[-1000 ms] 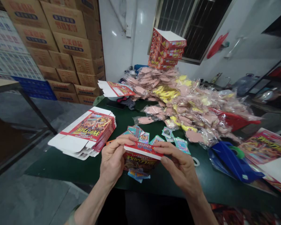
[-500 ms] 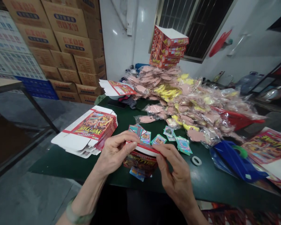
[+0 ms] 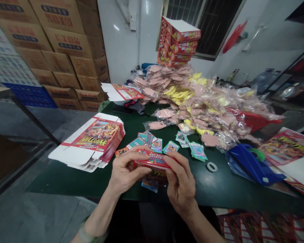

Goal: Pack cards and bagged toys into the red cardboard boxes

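Note:
A small red printed carton is held between both my hands just above the near edge of the green table. My left hand grips its left end, fingers curled over the top flap. My right hand clasps its right end, fingers bent over the top. Beneath the carton lies a blue packet. Colourful cards are spread on the table just beyond the carton.
A stack of flat red cartons lies to the left. A big heap of pink and yellow bagged items fills the table's back. Folded red boxes stand behind it. A tape ring and blue bag lie right. Brown cardboard boxes are stacked at left.
Both hands have closed the carton's white top flap down and now press it shut. The right hand has slid inward over the carton's end.

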Tool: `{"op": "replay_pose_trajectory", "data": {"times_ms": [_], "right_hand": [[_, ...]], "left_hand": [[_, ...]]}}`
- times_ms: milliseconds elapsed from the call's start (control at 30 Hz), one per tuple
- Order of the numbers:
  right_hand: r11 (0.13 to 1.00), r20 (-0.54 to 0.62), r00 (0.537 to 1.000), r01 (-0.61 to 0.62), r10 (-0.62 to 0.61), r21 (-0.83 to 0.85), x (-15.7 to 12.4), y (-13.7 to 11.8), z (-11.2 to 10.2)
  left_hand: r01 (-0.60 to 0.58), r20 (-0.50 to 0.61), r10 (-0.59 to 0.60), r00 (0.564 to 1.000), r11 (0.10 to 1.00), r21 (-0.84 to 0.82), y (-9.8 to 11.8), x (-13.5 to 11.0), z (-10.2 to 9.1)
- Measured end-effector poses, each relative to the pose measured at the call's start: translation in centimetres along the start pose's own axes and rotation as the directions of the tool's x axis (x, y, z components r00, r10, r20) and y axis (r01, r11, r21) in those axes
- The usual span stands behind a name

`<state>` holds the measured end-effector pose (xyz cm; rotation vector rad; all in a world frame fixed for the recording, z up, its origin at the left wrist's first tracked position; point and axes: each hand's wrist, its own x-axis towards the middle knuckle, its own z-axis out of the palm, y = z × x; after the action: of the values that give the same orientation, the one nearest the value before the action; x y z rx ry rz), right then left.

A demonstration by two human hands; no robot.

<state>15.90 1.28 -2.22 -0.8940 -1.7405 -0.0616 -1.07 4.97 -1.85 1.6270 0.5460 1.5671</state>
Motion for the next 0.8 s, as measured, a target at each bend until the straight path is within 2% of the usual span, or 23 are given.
{"op": "replay_pose_trajectory", "data": {"times_ms": [100, 267, 333, 400, 433, 500, 567, 633, 700, 800], "right_hand": [[0.999, -0.038, 0.999, 0.012, -0.011, 0.036, 0.0, 0.6, 0.4], [0.999, -0.031, 0.999, 0.014, -0.012, 0.048, 0.2, 0.9, 0.2], [0.999, -0.012, 0.999, -0.044, 0.044, 0.026, 0.0, 1.5, -1.0], [0.981, -0.051, 0.980, -0.194, 0.193, -0.017, -0.3, 2.8, -3.4], [0.952, -0.102, 0.950, -0.301, 0.294, -0.059, -0.6, 3.8, -5.1], [0.845, -0.239, 0.851, -0.509, 0.467, -0.163, -1.4, 6.4, -9.3], [0.710, -0.374, 0.742, -0.658, 0.556, -0.250, -2.3, 9.4, -14.2], [0.597, -0.469, 0.644, -0.756, 0.604, -0.270, -3.0, 12.5, -19.1], [0.479, -0.505, 0.544, -0.837, 0.670, -0.265, -3.5, 15.3, -23.3], [0.298, -0.438, 0.380, -0.922, 0.815, -0.246, -3.5, 18.5, -27.5]], "left_hand": [[-0.113, -0.036, 0.124, 0.992, 0.970, 0.217, -0.4, -0.7, 0.4], [-0.146, -0.122, 0.212, 0.970, 0.902, 0.408, 0.1, -1.2, 1.5], [-0.170, -0.160, 0.264, 0.951, 0.881, 0.441, 0.7, -1.0, 2.4], [-0.166, -0.236, 0.305, 0.923, 0.867, 0.469, 1.0, -0.7, 3.3], [-0.158, -0.269, 0.314, 0.911, 0.866, 0.474, 0.8, -0.5, 3.8], [-0.152, -0.278, 0.315, 0.907, 0.863, 0.481, -0.2, -0.1, 4.7], [-0.194, -0.215, 0.330, 0.919, 0.855, 0.481, -1.7, 0.1, 5.3], [-0.242, -0.167, 0.360, 0.918, 0.842, 0.482, -2.9, 0.1, 5.5], [-0.262, -0.150, 0.378, 0.913, 0.829, 0.493, -3.5, 0.0, 5.4], [-0.248, -0.131, 0.362, 0.923, 0.819, 0.517, -3.6, -0.3, 4.9]]}}
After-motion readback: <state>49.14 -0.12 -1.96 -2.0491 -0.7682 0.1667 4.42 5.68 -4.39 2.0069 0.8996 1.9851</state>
